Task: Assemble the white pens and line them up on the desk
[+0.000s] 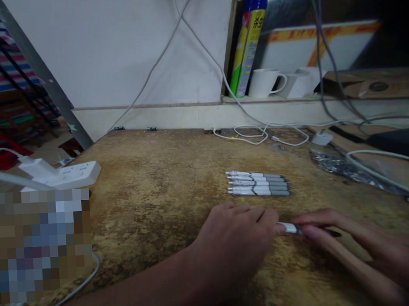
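Note:
Between my two hands is a white pen (pixel 289 227), held roughly level above the worn wooden table. My left hand (pixel 239 233) is closed around its left part, and the fingers hide that end. At the other end, thumb and fingers of my right hand (pixel 342 237) pinch the pen near a darker section. Just beyond my left hand, several white-and-grey pens (pixel 259 183) lie side by side in a neat row, their grey tips pointing right.
A white power strip (pixel 78 174) sits at the table's left edge. Along the back run a white cable (pixel 251 134) and a charger plug (pixel 322 137). Crumpled clear plastic (pixel 345 166) lies at the right. A spray can (pixel 248 41) and a white mug (pixel 265 82) stand on the ledge.

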Tool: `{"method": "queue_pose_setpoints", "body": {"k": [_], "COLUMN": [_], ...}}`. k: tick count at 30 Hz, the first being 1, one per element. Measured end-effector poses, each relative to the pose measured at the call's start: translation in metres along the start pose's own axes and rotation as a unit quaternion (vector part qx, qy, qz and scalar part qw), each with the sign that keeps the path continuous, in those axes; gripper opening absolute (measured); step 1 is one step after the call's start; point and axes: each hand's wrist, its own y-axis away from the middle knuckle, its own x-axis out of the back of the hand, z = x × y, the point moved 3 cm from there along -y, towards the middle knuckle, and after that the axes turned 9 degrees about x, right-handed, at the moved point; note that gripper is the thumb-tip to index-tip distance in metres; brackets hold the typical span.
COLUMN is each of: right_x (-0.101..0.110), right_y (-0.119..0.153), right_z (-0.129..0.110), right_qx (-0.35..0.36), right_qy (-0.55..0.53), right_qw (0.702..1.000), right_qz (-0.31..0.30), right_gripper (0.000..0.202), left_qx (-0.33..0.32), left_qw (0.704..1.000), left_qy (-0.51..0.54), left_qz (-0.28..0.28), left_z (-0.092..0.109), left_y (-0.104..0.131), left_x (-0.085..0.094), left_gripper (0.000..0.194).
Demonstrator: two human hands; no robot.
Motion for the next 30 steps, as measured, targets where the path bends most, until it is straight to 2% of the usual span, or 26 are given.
{"method": "queue_pose_setpoints", "body": {"k": [2,5,9,13,18,23,27,30], "right_x": [0.003,0.009,0.008,0.005,0.003,0.003,0.002,0.003], "right_y": [-0.005,-0.012,-0.016,-0.016,-0.016,-0.019,-0.018,-0.018], "right_z": [-0.007,-0.018,-0.028,-0.029,-0.024,-0.025,-0.027,-0.027], "right_qx": [0.003,-0.016,-0.032,-0.022,-0.049,-0.025,-0.055,-0.045], "right_qy": [0.005,-0.002,-0.042,-0.079,-0.103,-0.129,-0.132,-0.131], "right_qw": [0.999,0.999,0.996,0.995,0.991,0.99,0.987,0.988], "right_qz": [-0.038,-0.044,-0.078,-0.064,-0.071,-0.054,-0.073,-0.064], "right_gripper": [0.028,0.032,0.027,0.023,0.022,0.021,0.024,0.022], "left_qx": [0.012,0.014,0.01,0.02,0.009,0.011,0.018,0.02], "left_qw": [1.0,1.0,0.999,0.999,0.999,0.999,0.999,0.999], "left_qy": [-0.001,0.001,0.004,-0.001,-0.004,-0.004,-0.008,-0.002], "left_qz": [-0.006,-0.018,-0.035,-0.04,-0.038,-0.046,-0.049,-0.042], "left_z": [-0.002,-0.003,-0.003,-0.002,-0.004,-0.005,-0.006,-0.008], "left_y": [-0.001,-0.002,-0.004,-0.004,-0.005,-0.005,-0.004,-0.005], "left_x": [0.0,0.001,0.003,0.005,0.005,0.002,-0.001,-0.002], "left_gripper": [0.018,0.017,0.017,0.02,0.018,0.018,0.021,0.022]}}
